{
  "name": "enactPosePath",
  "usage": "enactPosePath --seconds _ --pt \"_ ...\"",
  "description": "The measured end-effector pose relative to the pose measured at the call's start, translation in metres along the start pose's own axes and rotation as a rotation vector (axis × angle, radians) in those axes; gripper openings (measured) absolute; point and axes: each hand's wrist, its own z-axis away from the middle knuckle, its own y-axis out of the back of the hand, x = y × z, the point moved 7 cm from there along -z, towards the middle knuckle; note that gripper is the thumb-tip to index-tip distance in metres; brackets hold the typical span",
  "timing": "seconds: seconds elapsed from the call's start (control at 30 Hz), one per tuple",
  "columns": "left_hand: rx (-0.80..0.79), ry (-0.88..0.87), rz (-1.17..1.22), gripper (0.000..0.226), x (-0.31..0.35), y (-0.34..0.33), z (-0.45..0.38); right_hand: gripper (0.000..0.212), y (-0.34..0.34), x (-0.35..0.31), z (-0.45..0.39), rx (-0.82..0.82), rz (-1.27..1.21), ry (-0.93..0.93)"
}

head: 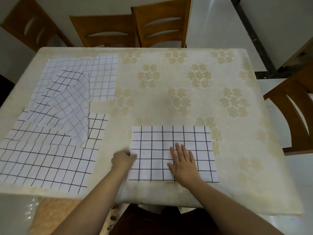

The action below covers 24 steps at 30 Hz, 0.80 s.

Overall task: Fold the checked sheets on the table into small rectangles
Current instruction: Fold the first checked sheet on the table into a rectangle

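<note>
A white sheet with a black check (199,138) lies folded into a rectangle near the table's front edge. My right hand (183,164) rests flat on its lower middle, fingers straight and spread. My left hand (123,159) pinches the sheet's left edge with curled fingers. On the left side of the table lies a loose pile of checked sheets (50,146), overlapping and partly rumpled. One pale sheet (101,77) lies flat at the far left.
The table (177,92) wears a cream cloth with a flower pattern. Wooden chairs stand at the far side (132,29) and at the right (298,116). Another chair seat shows under the front edge.
</note>
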Motion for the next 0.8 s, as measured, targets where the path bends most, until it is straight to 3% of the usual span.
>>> enactPosePath --seconds 0.17,0.27,0.5,0.67,0.8 --pt "-0.012 -0.069 0.353 0.014 0.009 0.0 0.018 0.074 0.0 -0.002 -0.002 -0.055 0.012 -0.012" --pt "-0.006 -0.157 0.345 0.013 0.019 0.007 0.031 0.086 0.011 -0.007 -0.002 -0.038 -0.007 0.001" --pt "0.043 -0.306 0.324 0.024 0.03 0.038 0.051 0.088 0.027 -0.007 0.029 0.069 -0.148 -0.071" --pt "0.066 -0.441 0.258 0.037 0.054 0.052 0.076 0.08 0.038 -0.004 0.054 0.104 -0.241 -0.133" --pt "0.013 -0.532 0.22 0.034 0.083 0.042 0.096 0.058 0.041 0.006 0.069 0.119 -0.322 -0.172"
